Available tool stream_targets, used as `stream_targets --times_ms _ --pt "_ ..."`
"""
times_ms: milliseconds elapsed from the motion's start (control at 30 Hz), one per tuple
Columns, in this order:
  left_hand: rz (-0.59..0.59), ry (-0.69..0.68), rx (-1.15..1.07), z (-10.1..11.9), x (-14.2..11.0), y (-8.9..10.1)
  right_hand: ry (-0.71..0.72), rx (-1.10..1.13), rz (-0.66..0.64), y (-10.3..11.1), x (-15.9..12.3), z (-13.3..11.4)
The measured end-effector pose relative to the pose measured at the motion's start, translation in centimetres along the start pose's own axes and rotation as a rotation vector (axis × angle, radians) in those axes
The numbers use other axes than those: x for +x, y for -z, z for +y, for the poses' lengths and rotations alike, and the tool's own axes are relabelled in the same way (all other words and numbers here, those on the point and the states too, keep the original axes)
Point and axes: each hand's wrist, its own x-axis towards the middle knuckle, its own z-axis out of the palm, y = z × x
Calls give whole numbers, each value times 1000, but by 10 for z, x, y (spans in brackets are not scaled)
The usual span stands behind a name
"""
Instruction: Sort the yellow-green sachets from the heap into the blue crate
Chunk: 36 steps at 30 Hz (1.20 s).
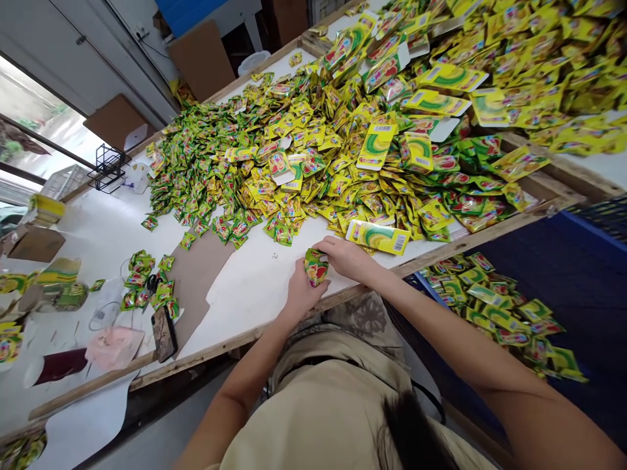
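My left hand (pixel 304 290) is closed around a small green, yellow and red snack packet (pixel 316 266), held upright just above the near edge of the table. Whether it is one packet or a stack, I cannot tell. My right hand (pixel 345 258) meets it from the right, fingers bent and pinching its upper right edge. Just behind my right hand lies a yellow and green flat carton (pixel 378 236) with a barcode. Beyond both hands spreads a large heap of small green and yellow packets (pixel 294 140).
More cartons (pixel 376 147) lie on the heap. Loose packets, scissors (pixel 153 284) and a phone (pixel 164 333) sit to the left, beside a pink bag (pixel 115 347). A blue bin (pixel 470 261) with packets stands below the table's wooden edge (pixel 441 251) at right.
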Motion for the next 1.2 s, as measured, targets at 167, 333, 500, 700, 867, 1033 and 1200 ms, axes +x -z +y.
stream_targets --times_ms 167,333,500,700,867,1033,1200 --pt "-280 61 -521 -4 15 16 55 131 -192 20 7 3" --pt "-626 242 -696 -6 31 26 -93 131 -225 27 13 -6" --pt "-538 178 -663 -6 24 21 -94 3 -127 13 6 -12" --pt "-546 153 -687 1 18 20 -68 -85 -207 23 7 -12" --pt "-514 121 -670 2 16 19 -108 -36 -213 32 12 -17" --pt "-516 122 -649 -2 14 19 -60 30 -249 34 8 -18" --pt "-521 186 -635 -4 15 19 109 154 -284 31 1 -14"
